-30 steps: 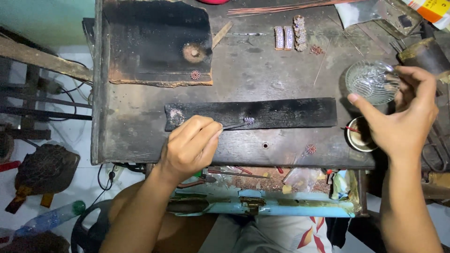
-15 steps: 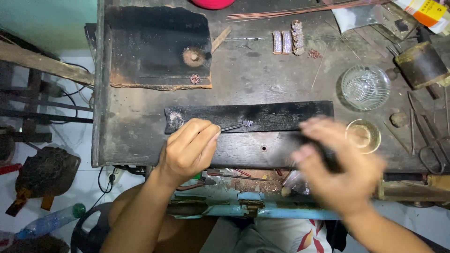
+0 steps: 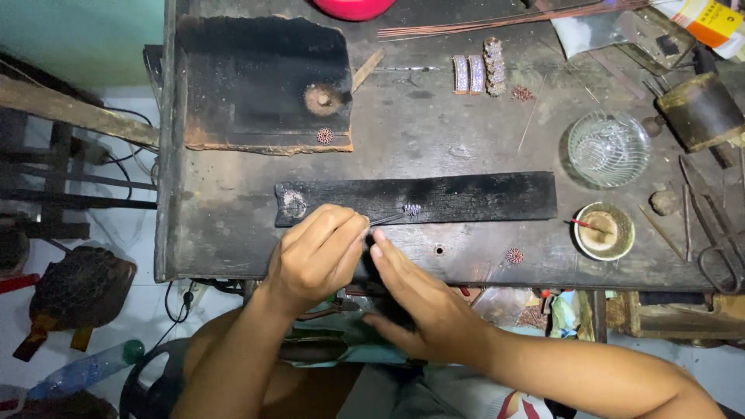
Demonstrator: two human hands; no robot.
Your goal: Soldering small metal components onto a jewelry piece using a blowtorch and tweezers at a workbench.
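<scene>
I'm working small jewellery on a charred bench, so the step in hand looks like placing or nudging a tiny beaded piece (image 3: 412,209) on the long blackened strip (image 3: 466,197) with tweezers (image 3: 386,219). To do it well, I judge I should keep the tweezer tips low and steady, brace the wrist on the bench edge, move only the fingertips, and keep the piece flat on the strip instead of dragging it off the edge. My left hand (image 3: 318,256) is closed in a pinch around the tweezers, fingers curled tight, with the tips reaching right to the small piece, which sits on the near edge of the strip, roughly mid-left. Whether the tips actually clamp it or just touch it, I can't tell, it's too small. My right hand (image 3: 423,302) lies just beside the left, fingers extended and loosely together, index tip touching or almost touching the left hand's knuckles; it holds nothing that I can see, though the palm side is hidden. Near the right hand on the bench: a small red rosette (image 3: 514,255), a little round dish with paste (image 3: 604,230), and a glass bowl (image 3: 608,148) further back. Finished beaded bars (image 3: 479,71) lie at the far side, well apart.
</scene>
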